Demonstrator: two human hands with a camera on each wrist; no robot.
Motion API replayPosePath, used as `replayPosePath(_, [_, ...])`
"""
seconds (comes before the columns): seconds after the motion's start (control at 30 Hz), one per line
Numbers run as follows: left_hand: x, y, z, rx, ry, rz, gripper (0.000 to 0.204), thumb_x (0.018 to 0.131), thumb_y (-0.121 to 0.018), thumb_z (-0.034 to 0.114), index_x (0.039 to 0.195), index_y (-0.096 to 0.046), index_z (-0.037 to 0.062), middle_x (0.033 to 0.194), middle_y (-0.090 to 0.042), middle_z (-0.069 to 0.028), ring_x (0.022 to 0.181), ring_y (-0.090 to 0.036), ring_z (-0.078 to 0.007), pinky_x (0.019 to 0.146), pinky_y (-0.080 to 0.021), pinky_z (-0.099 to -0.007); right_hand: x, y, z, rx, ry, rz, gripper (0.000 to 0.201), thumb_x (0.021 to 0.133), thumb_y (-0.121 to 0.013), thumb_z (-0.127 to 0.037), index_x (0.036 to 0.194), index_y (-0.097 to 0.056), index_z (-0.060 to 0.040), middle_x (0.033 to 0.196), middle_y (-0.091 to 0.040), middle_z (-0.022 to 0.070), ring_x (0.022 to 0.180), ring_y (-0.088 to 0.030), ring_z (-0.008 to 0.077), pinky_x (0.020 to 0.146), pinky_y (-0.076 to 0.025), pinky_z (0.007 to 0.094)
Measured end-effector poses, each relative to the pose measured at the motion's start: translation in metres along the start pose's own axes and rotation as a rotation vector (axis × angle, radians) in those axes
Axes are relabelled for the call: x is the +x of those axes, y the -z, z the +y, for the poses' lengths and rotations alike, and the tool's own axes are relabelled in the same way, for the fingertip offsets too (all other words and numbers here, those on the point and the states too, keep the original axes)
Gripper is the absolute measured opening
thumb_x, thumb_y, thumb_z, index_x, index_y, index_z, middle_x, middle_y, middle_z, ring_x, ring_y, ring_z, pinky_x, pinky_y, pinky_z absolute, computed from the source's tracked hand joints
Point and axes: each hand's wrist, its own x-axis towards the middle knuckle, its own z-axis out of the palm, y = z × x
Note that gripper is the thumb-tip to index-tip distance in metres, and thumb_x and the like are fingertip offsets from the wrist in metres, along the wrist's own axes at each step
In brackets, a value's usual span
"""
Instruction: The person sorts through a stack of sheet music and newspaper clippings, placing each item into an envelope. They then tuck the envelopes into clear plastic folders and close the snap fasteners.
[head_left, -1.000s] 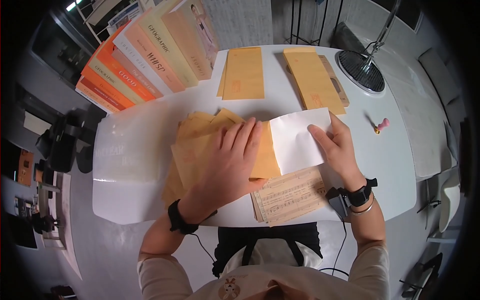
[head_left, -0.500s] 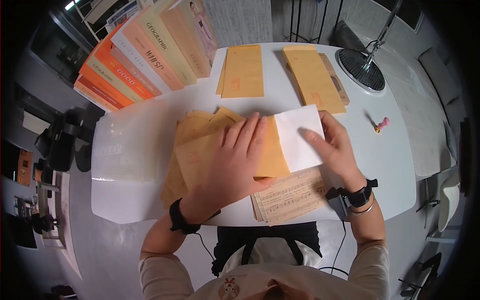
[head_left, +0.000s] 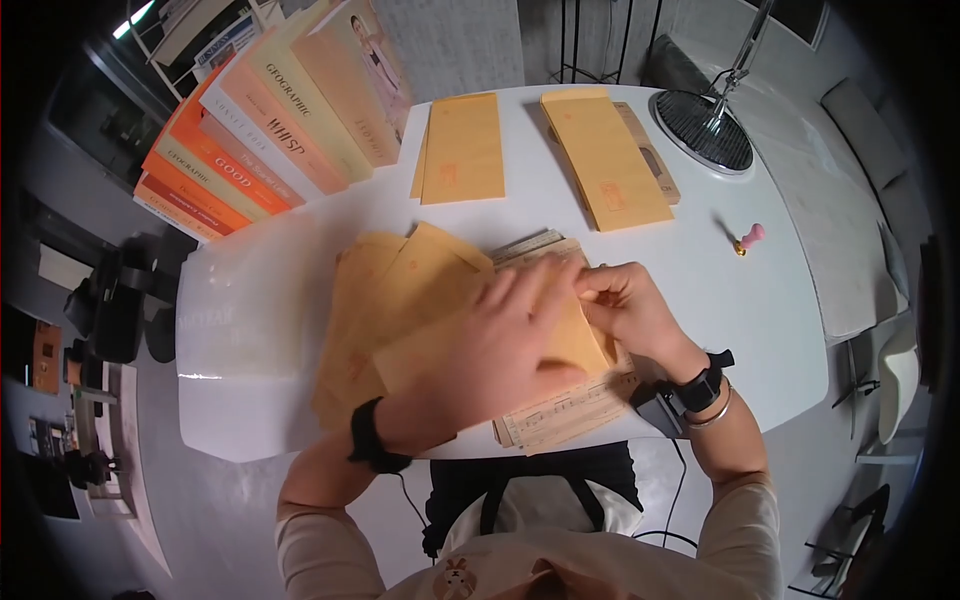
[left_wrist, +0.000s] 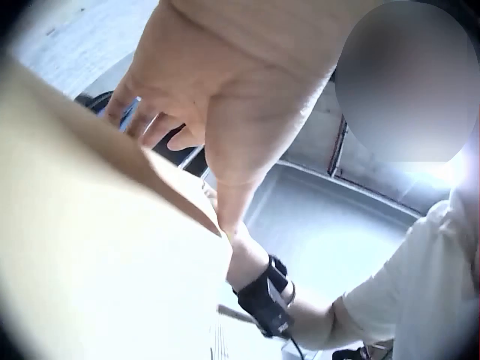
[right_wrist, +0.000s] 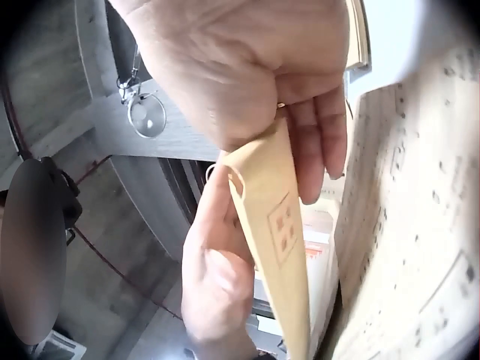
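A yellow-brown envelope (head_left: 577,338) lies across the middle of the table in the head view. My left hand (head_left: 485,345) spans its width and grips it, fingers along the far edge and thumb at the near one; motion blurs this hand. At the envelope's right end, my right hand (head_left: 640,318) pinches the opening. The right wrist view has the envelope (right_wrist: 283,232) edge-on with a red stamp, its end between the right thumb and fingers. No white paper shows outside it. Beneath lie printed music sheets (head_left: 565,412), partly covered.
More envelopes (head_left: 365,285) are heaped under and left of my left hand. Two envelope stacks (head_left: 475,150) (head_left: 610,165) lie at the back, the right one over a cardboard piece. Books (head_left: 270,130), a clear plastic sleeve (head_left: 240,330), a pink-handled stamp (head_left: 750,238) and a lamp base (head_left: 703,130) surround them.
The white paper that stuck out of the envelope is out of sight. My right hand has moved left to the envelope's opening, and music sheets now show behind the hands.
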Motion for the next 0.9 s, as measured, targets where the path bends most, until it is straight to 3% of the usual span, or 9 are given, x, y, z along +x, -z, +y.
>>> replayPosePath(0.1, [0.007,0.007,-0.020,-0.338,0.242,-0.028,0.074,0.077,-0.073,0.017,0.139,-0.036,0.0013,0.104,-0.059,-0.0152,0.092,-0.060,-0.0287,0.081,-0.049,-0.0361,0.001,-0.003,-0.007,0.093,0.066,0.027,0.016,0.089,-0.057,-0.001,0.102,-0.066,0.0023,0.081,-0.066,0.0016,0.074,-0.056,0.0053,0.069,-0.047,0.0206])
replayPosePath(0.13, [0.012,0.010,-0.029,-0.469,0.275,-0.084,0.058,0.084,-0.066,0.008,0.135,-0.039,-0.0006,0.089,-0.062,-0.0098,0.079,-0.063,-0.0188,0.072,-0.050,-0.0283,0.002,-0.005,-0.010,0.115,0.091,0.037,0.017,0.091,-0.056,-0.003,0.104,-0.065,0.0022,0.083,-0.066,0.0009,0.076,-0.057,0.0050,0.070,-0.047,0.0198])
replayPosePath(0.23, [0.015,-0.001,-0.058,-0.894,0.451,-0.177,0.043,0.085,-0.064,0.008,0.124,-0.047,-0.0011,0.081,-0.062,-0.0079,0.077,-0.061,-0.0137,0.068,-0.048,-0.0279,0.004,0.003,-0.006,0.156,0.025,0.106,0.021,0.094,-0.053,-0.009,0.108,-0.064,0.0022,0.088,-0.067,0.0032,0.080,-0.058,0.0059,0.073,-0.047,0.0204])
replayPosePath(0.33, [0.013,-0.010,-0.068,-0.980,0.477,-0.091,0.033,0.091,-0.057,0.004,0.122,-0.047,-0.0004,0.086,-0.060,-0.0033,0.082,-0.059,-0.0088,0.070,-0.047,-0.0237,0.007,0.001,-0.010,0.356,-0.028,0.159,0.024,0.096,-0.052,-0.014,0.108,-0.064,0.0028,0.090,-0.068,0.0052,0.082,-0.060,0.0071,0.074,-0.048,0.0219])
replayPosePath(0.53, [0.011,-0.021,-0.074,-1.296,0.497,-0.066,0.025,0.091,-0.057,0.003,0.115,-0.051,-0.0002,0.086,-0.061,-0.0026,0.082,-0.059,-0.0069,0.072,-0.046,-0.0204,0.010,0.005,0.003,0.131,-0.060,0.087,0.022,0.093,-0.058,-0.014,0.104,-0.066,0.0026,0.089,-0.069,0.0045,0.078,-0.061,0.0079,0.073,-0.049,0.0225])
replayPosePath(0.63, [0.008,-0.022,-0.074,-1.178,0.594,-0.124,0.016,0.090,-0.058,0.004,0.106,-0.059,-0.0013,0.086,-0.063,-0.0016,0.081,-0.059,-0.0061,0.070,-0.047,-0.0201,0.015,0.003,0.006,0.120,-0.046,0.098,0.017,0.089,-0.064,-0.013,0.093,-0.066,0.0033,0.084,-0.068,0.0025,0.077,-0.061,0.0068,0.071,-0.048,0.0207])
replayPosePath(0.83, [0.007,-0.038,-0.063,-1.092,0.451,-0.102,0.015,0.090,-0.060,0.005,0.103,-0.065,0.0006,0.074,-0.061,0.0008,0.068,-0.055,-0.0031,0.060,-0.044,-0.0191,0.017,-0.009,0.006,-0.066,-0.128,-0.003,0.016,0.086,-0.069,-0.014,0.079,-0.061,-0.0008,0.063,-0.055,-0.0028,0.058,-0.047,0.0029,0.052,-0.038,0.0214])
replayPosePath(0.87, [0.006,-0.045,-0.062,-1.110,0.448,-0.027,0.015,0.089,-0.060,0.004,0.103,-0.063,0.0002,0.073,-0.061,0.0010,0.067,-0.054,-0.0028,0.059,-0.043,-0.0188,0.016,-0.010,0.009,-0.096,-0.111,-0.001,0.017,0.087,-0.068,-0.016,0.080,-0.062,-0.0019,0.060,-0.050,-0.0037,0.054,-0.038,0.0039,0.048,-0.032,0.0234])
replayPosePath(0.9, [0.006,-0.047,-0.063,-1.136,0.426,0.021,0.015,0.089,-0.060,0.003,0.103,-0.062,-0.0001,0.073,-0.061,0.0009,0.067,-0.055,-0.0029,0.059,-0.043,-0.0187,0.016,-0.009,0.008,-0.146,-0.115,-0.021,0.018,0.087,-0.067,-0.016,0.079,-0.062,-0.0014,0.060,-0.052,-0.0031,0.054,-0.041,0.0039,0.048,-0.033,0.0228])
